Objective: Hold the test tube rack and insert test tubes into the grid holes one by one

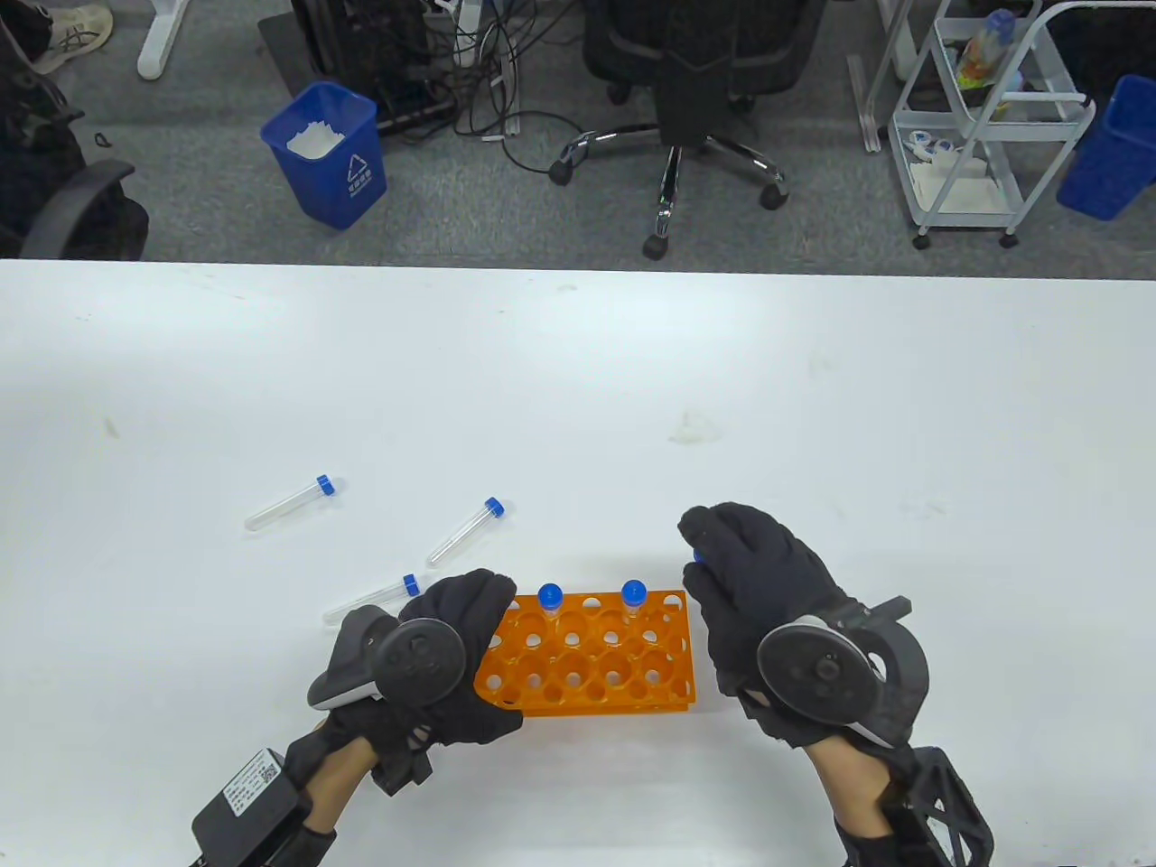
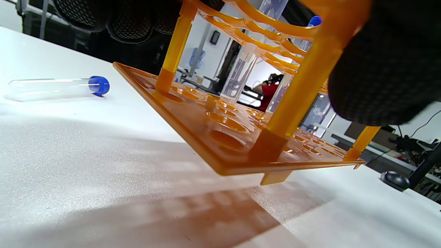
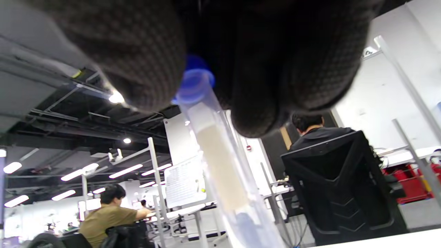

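While the left hand (image 1: 452,650) grips the orange rack's (image 1: 601,655) left end, the right hand (image 1: 759,587) pinches a capped tube (image 3: 220,172) near its top. Light, smooth and likely slippery, the tube is best held just under the cap.

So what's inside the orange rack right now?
Two blue-capped tubes stand in the rack's back row. The left hand covers its left end, so holes there can't be seen.
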The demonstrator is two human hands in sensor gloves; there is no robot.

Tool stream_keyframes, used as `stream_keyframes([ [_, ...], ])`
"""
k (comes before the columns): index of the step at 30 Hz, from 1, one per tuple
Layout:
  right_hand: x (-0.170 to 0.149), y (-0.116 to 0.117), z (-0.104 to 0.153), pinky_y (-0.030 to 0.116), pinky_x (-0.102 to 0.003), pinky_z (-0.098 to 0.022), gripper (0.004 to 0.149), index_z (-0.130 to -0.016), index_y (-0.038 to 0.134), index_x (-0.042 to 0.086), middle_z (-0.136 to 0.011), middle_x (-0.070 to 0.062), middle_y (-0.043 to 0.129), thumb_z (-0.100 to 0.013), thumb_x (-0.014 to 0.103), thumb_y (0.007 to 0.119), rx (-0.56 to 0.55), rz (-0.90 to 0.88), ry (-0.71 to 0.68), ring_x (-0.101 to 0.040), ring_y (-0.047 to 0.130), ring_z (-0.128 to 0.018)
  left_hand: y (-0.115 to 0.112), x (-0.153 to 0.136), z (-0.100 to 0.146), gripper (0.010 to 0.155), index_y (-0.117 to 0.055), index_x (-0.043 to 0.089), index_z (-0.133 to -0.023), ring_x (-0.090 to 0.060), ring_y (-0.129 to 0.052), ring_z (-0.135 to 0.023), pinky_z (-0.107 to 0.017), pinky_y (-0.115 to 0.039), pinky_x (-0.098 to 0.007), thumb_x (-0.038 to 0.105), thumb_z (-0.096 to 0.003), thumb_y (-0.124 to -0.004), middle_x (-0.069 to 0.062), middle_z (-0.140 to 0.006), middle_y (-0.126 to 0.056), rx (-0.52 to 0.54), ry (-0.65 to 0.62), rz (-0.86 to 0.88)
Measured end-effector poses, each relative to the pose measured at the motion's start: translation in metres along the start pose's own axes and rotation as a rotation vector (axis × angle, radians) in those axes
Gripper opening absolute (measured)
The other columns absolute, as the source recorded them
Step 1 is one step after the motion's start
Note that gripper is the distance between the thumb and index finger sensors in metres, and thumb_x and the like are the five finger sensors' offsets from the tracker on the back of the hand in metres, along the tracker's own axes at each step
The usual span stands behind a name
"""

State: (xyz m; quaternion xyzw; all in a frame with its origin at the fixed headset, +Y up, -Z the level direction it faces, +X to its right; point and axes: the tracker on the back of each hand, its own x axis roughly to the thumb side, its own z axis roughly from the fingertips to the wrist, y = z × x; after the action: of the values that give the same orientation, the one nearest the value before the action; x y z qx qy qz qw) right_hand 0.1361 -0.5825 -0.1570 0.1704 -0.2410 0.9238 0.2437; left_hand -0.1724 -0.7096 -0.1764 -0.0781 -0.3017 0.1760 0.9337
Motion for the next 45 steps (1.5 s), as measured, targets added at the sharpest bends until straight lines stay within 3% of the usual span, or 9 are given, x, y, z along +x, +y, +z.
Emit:
stream_keyframes([
  [6,-0.010,0.006,0.024,0.090,-0.053,-0.044,0.052,-0.084,0.085,0.017,-0.083,-0.016,0.092,-0.035,0.031,0.092,-0.024,-0.104,0.008,-0.038,0.103,-0.059,0.000,0.000,0.000,0.121,-0.036,0.010,-0.105,-0.054,-0.060,-0.095,-0.071,-0.059,-0.063,0.068,-0.0199,-0.099,-0.019,-0.106,-0.046,-0.004,0.002,0.001],
  [13,-0.017,0.034,0.043,0.090,-0.053,-0.045,0.052,-0.085,0.084,0.017,-0.084,-0.016,0.091,-0.035,0.031,0.092,-0.005,-0.128,-0.001,-0.037,0.103,-0.061,-0.001,-0.001,-0.001,0.121,-0.036,0.010,-0.105,-0.054,-0.060,-0.095,-0.071,-0.059,-0.063,0.068,-0.0198,-0.099,-0.019,-0.106,-0.046,-0.008,0.009,0.006],
  [28,-0.016,0.057,0.055,0.089,-0.054,-0.047,0.052,-0.086,0.083,0.018,-0.085,-0.015,0.091,-0.036,0.030,0.092,0.064,-0.070,-0.053,-0.037,0.102,-0.063,0.002,-0.002,0.000,0.121,-0.036,0.010,-0.105,-0.054,-0.061,-0.095,-0.071,-0.060,-0.063,0.068,-0.0197,-0.099,-0.019,-0.105,-0.047,0.023,0.004,0.033],
  [45,-0.017,0.060,0.057,0.087,-0.055,-0.049,0.054,-0.087,0.082,0.019,-0.087,-0.013,0.090,-0.036,0.030,0.092,0.088,-0.058,-0.061,-0.037,0.101,-0.065,0.003,-0.003,0.000,0.121,-0.036,0.011,-0.105,-0.054,-0.060,-0.095,-0.071,-0.059,-0.063,0.068,-0.0200,-0.100,-0.019,-0.105,-0.047,0.022,0.002,0.034],
])
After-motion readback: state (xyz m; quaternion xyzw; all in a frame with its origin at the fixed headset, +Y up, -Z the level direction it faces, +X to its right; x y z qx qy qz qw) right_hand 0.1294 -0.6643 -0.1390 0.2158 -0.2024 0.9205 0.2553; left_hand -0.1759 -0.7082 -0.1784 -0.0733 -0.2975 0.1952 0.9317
